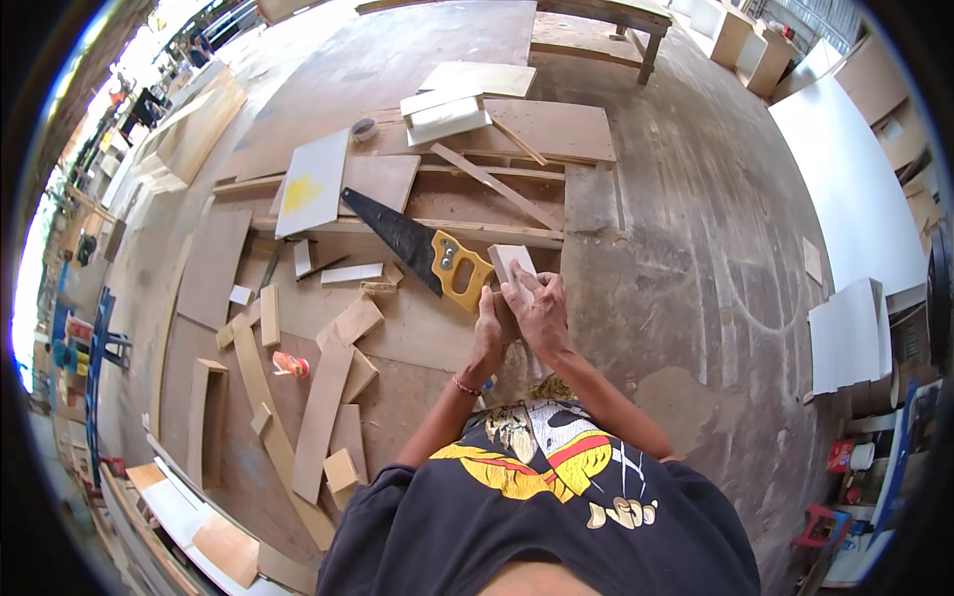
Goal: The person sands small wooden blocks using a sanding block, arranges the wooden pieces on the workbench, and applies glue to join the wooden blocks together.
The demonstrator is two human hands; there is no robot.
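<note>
The wooden block (513, 260) I hold looks smooth and matt; mid-frame, the handsaw (417, 248) pairs a dull metal blade (390, 224) with a plastic-looking handle (459, 244). My T-shirt (537, 531) is matt cloth, the floor (686, 248) at right scuffed.

I wear a black, short-sleeved T-shirt (556, 519) with a large cartoon-like print (586, 459) over the chest: yellow shapes, a curved red band, a white panel, rounded cream forms and thin dark outlines. Around my left wrist (476, 372) runs a thin, reddish bracelet (464, 386) that looks beaded.
</note>
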